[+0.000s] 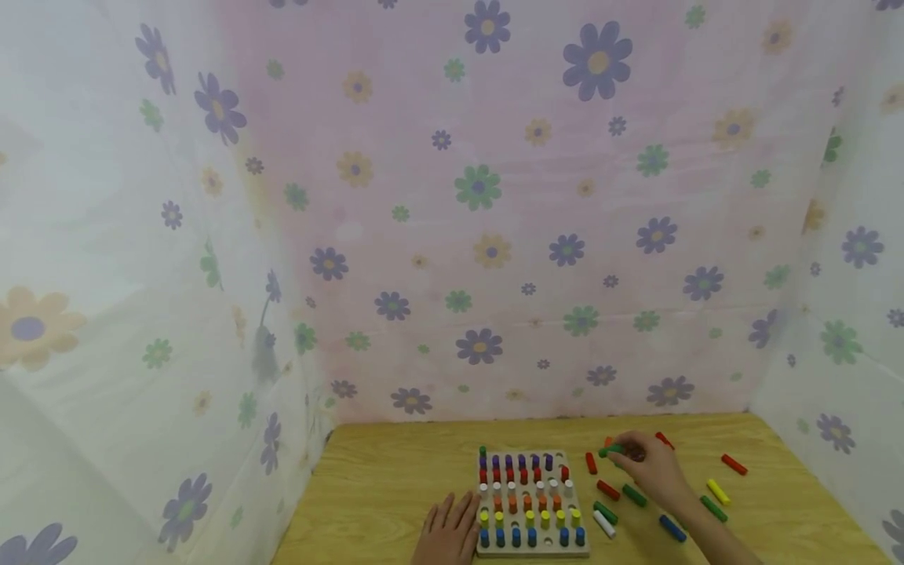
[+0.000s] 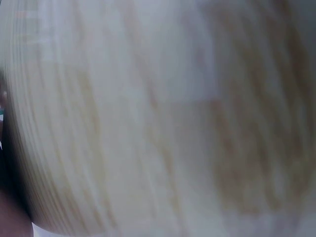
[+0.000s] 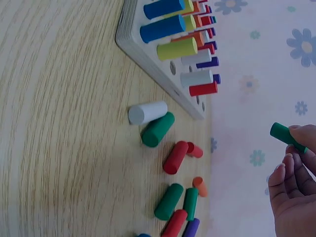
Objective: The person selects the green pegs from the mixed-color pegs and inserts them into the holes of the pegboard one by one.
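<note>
My right hand (image 1: 653, 471) pinches a green peg (image 1: 609, 451) between thumb and fingers. In the right wrist view that green peg (image 3: 282, 133) is held up above the table, with the other fingers (image 3: 291, 180) bent below it. A wooden pegboard (image 1: 533, 552) lies to the left, carrying rows of blue, yellow, orange, white, red and purple pegs. One green peg (image 1: 483, 451) stands at its far left corner. Several holes in the board show bare. My left hand (image 1: 448, 530) rests flat at the board's left edge, fingers straight. The left wrist view is mostly blurred wood grain.
Loose pegs lie right of the board: a white peg (image 1: 604, 523), a red peg (image 1: 608, 490), a green peg (image 1: 635, 495), a blue peg (image 1: 672, 528), a yellow peg (image 1: 718, 492) and several more. A flowered curtain (image 1: 537, 235) encloses the wooden table (image 1: 381, 486).
</note>
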`<state>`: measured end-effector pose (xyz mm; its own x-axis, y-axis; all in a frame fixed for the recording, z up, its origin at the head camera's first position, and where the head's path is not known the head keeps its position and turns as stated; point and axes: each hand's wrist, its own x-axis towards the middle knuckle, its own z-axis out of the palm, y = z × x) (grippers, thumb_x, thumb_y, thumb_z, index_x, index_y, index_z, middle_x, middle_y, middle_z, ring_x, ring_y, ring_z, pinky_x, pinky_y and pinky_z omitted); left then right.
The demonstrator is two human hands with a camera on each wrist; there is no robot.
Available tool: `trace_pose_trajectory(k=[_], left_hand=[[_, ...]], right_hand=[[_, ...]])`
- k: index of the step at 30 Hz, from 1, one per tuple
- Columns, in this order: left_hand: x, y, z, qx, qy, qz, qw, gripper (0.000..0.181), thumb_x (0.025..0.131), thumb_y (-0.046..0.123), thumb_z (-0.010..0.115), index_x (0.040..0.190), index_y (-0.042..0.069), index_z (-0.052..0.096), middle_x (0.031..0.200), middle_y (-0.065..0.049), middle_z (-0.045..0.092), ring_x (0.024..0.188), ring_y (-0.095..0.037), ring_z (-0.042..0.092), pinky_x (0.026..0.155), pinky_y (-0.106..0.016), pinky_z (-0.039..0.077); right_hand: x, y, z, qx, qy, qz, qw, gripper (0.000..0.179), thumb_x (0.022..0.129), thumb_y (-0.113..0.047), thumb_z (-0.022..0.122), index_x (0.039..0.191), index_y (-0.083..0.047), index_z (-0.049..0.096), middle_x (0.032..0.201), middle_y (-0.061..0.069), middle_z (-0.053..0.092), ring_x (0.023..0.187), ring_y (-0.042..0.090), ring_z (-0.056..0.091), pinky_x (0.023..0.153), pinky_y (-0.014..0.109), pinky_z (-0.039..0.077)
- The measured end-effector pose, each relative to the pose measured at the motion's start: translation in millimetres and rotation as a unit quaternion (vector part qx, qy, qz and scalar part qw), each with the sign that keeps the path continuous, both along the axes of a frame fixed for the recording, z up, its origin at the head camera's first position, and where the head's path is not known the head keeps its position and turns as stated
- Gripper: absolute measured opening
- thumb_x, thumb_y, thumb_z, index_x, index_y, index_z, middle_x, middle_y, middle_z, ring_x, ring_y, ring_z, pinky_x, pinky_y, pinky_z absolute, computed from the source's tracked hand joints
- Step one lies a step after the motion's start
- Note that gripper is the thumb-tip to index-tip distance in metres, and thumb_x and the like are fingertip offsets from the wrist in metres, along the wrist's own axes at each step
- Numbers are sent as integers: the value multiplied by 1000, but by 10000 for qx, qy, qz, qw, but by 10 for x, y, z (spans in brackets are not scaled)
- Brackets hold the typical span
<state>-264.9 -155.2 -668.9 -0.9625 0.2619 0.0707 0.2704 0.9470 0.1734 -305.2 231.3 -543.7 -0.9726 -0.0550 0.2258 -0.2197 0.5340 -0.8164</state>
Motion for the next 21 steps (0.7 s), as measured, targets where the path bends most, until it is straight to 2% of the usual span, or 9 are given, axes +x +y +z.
trace_pose_trajectory(k=[6,13,21], left_hand=[[3,6,15,-24,-64,1,10000,66,108,61,12,158,32,43,159,11,45,146,-29,41,118,-55,34],[28,13,29,22,-148,15,9999,64,108,62,13,158,33,42,159,12,44,147,-29,41,119,-54,34],[18,6,35,-25,-126,9,9999,66,108,63,12,158,33,42,159,12,44,146,-29,41,119,-55,34]], right_hand=[[-24,-116,4,-199,-16,251,9995,22,91,-13,79,107,0,71,90,4,68,77,10,63,67,25,58],[-36,-281,13,-205,-6,230,9995,18,93,-15,78,106,-4,73,91,4,69,81,12,65,72,23,58],[-56,-466,38,-491,-259,375,9978,15,94,-13,76,106,-3,72,94,4,70,84,15,66,73,23,58]])
